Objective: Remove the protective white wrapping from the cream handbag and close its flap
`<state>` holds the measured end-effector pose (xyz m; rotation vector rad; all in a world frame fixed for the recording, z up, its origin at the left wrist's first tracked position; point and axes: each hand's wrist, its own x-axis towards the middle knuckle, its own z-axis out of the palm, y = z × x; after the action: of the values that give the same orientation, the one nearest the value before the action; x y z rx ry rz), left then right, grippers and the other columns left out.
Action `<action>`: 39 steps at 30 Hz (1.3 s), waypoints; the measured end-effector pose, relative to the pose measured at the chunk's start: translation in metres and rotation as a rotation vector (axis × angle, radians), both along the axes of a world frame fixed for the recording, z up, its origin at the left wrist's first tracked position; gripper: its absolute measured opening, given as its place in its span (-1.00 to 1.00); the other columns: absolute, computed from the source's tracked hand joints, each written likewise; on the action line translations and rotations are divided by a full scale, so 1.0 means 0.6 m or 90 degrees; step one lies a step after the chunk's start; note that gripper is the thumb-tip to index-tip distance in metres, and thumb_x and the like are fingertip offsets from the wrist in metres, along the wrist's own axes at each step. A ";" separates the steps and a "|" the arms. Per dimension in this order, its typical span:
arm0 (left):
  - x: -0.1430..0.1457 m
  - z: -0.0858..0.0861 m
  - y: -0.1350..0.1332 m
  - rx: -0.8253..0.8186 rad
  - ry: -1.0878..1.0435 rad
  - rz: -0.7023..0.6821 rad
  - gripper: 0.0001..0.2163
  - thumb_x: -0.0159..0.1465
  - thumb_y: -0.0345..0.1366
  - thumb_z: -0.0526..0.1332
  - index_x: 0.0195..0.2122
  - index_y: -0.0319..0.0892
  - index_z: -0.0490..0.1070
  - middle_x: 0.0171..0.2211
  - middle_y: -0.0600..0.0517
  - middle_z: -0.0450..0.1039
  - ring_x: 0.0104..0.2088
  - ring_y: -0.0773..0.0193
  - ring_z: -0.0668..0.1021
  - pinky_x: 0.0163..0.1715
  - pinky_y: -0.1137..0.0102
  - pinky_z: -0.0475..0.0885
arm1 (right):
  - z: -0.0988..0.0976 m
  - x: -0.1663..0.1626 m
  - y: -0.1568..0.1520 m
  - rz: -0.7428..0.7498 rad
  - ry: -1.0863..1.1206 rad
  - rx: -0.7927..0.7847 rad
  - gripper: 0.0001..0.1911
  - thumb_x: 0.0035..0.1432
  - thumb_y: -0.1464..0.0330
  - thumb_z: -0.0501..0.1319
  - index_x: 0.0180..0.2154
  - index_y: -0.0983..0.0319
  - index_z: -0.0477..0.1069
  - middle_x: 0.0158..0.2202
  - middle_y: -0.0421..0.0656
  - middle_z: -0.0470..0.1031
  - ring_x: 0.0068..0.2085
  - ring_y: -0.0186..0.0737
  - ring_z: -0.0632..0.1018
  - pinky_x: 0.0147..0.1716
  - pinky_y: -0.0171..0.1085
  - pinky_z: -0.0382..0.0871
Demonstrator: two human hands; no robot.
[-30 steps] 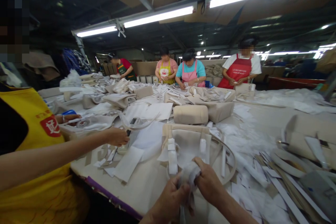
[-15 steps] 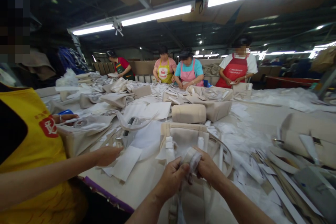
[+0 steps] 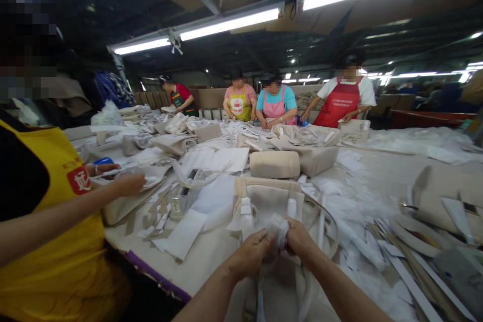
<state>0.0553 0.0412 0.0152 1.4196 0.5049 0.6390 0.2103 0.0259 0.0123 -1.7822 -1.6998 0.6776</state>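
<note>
Both of my hands meet over a beige handbag (image 3: 269, 188) lying on the table in front of me. Between them is a coiled whitish band (image 3: 278, 229) with a translucent look, blurred. My left hand (image 3: 256, 247) is closed on its near left side, thumb on top. At its right side, my right hand (image 3: 299, 237) has its fingers curled against it. White wrapping (image 3: 247, 216) covers the handbag's strap ends. A pale strap (image 3: 330, 219) loops out to the bag's right.
At left, a co-worker in a yellow apron (image 3: 49, 176) reaches over another bag. Several co-workers stand across the table. Beige bags (image 3: 274, 164), white sheets (image 3: 186, 234), a grey metal box (image 3: 183, 200) and paper strips (image 3: 411, 271) cover much of the tabletop.
My hands remain around the coiled band, which has turned and sits slightly lower. The co-worker's near hand at left has drawn back from the white sheet toward their own bag.
</note>
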 end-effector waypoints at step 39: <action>0.044 -0.020 0.067 -0.066 0.281 0.122 -0.72 0.10 -0.08 0.16 -0.57 -0.20 0.26 -0.76 0.19 0.12 -0.74 0.45 0.20 -0.72 0.51 0.09 | -0.011 0.022 0.021 0.019 -0.347 0.020 -0.71 0.10 0.50 -0.04 -0.19 0.16 0.33 -0.25 -0.06 0.48 -0.26 -0.13 0.53 -0.41 -0.30 0.22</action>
<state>0.0815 0.0814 0.0031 1.4255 1.0181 0.4390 0.2237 0.0384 0.0055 -2.0457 -2.0666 0.1739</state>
